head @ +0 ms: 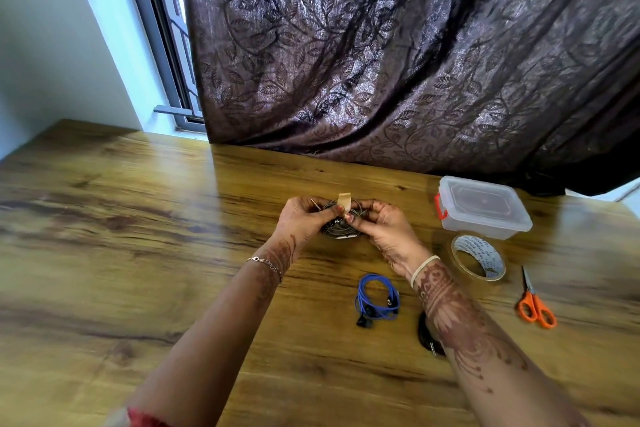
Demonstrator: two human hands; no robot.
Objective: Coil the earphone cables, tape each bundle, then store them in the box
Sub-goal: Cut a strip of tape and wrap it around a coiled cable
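Pinching dark coiled earphone bundle (337, 230), left hand (301, 218) and right hand (384, 225) fingers, tan tape strip (344, 202) (seemingly stuck) upright.

Can make out little of the dark cable coil (333, 232), gripped and mostly covered by the left hand (300, 218) and right hand (384, 222). Only a sliver of a black cable bundle (423, 333) under the right forearm. Cannot read the print on the tape roll (491, 258), nor see through the cloudy lid of the box (479, 228).

Bright daylight enters from the window (173, 10) at eleven o'clock; wide-angle bending curves the edges, and the table (104, 218) blurs toward nine o'clock.
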